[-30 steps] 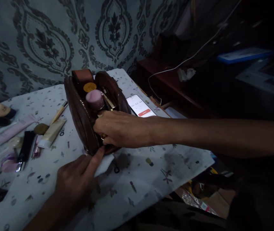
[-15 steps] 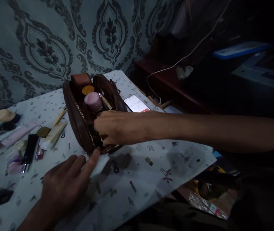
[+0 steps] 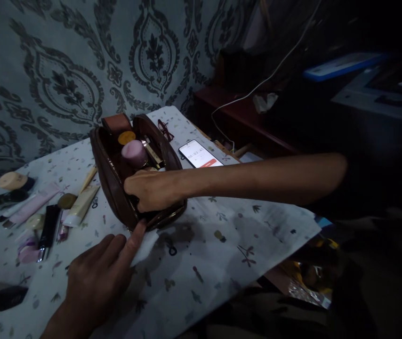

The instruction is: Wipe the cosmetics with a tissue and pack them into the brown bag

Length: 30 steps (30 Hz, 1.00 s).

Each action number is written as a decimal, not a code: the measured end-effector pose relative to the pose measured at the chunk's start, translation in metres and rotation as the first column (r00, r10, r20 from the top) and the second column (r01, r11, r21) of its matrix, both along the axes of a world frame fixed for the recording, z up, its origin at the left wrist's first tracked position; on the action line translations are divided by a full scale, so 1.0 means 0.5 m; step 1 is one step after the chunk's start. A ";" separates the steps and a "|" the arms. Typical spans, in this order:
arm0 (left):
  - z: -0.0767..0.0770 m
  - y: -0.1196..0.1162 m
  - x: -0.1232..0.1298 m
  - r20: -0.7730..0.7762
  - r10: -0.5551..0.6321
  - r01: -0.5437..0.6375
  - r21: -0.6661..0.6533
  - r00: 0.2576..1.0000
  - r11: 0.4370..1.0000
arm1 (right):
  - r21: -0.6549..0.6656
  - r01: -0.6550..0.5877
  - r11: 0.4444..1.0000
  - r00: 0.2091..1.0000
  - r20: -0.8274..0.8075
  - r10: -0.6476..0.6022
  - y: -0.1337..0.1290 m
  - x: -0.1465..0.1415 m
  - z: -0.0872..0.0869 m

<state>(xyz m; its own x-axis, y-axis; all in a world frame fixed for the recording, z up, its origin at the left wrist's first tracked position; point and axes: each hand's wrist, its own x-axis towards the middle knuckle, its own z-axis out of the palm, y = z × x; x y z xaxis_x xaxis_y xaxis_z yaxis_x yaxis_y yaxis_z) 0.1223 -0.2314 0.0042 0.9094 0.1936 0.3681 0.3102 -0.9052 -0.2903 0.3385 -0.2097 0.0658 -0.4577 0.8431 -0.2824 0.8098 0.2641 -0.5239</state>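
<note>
A brown zippered makeup bag (image 3: 111, 202) stands open on the table. My right hand (image 3: 151, 190) reaches down into its near part, the fingertips hidden inside. Beside that hand in the bag are a pink round jar (image 3: 133, 153), an orange-yellow round item (image 3: 126, 137) and a slim gold tube (image 3: 153, 153). My left hand (image 3: 98, 268) is at the bag's near corner, one digit stretched out against its edge and the others curled. A piece of white tissue (image 3: 146, 247) sticks out from under this hand and seems held in it.
Several cosmetics lie on the left, among them a cream tube (image 3: 82, 207), a black tube (image 3: 48, 230) and a dark bottle (image 3: 6, 296). Behind my right forearm lie a lit phone (image 3: 199, 153) and glasses (image 3: 165, 130). A white cable (image 3: 253, 89) hangs at the back right.
My right hand has moved a little left and deeper into the bag. The view has shifted slightly, and the glasses now show beside the bag. My left hand stays at the bag's corner.
</note>
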 end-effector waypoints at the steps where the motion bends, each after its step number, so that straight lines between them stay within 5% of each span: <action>1: 0.000 0.001 -0.002 -0.006 0.003 -0.003 -0.002 1.000 1.000 | 0.008 -0.002 1.000 1.000 0.000 0.002 -0.004 0.001 0.004; 10: -0.009 0.002 -0.009 0.015 0.035 -0.034 -0.045 0.999 0.998 | 0.064 -0.030 0.997 0.999 0.044 0.027 -0.010 0.007 0.015; 15: -0.012 -0.001 -0.009 0.016 0.060 -0.059 -0.062 0.998 0.996 | 0.236 -0.025 0.971 1.000 0.011 0.024 -0.040 0.029 0.051; 18: -0.016 -0.002 -0.011 0.020 0.063 -0.061 -0.082 0.998 0.995 | 0.205 -0.064 0.977 0.998 0.020 0.061 -0.061 0.041 0.063; 30: -0.030 -0.008 -0.016 0.047 0.068 -0.062 -0.121 0.997 0.991 | 0.274 -0.123 0.954 0.984 -0.091 0.153 -0.032 0.025 0.009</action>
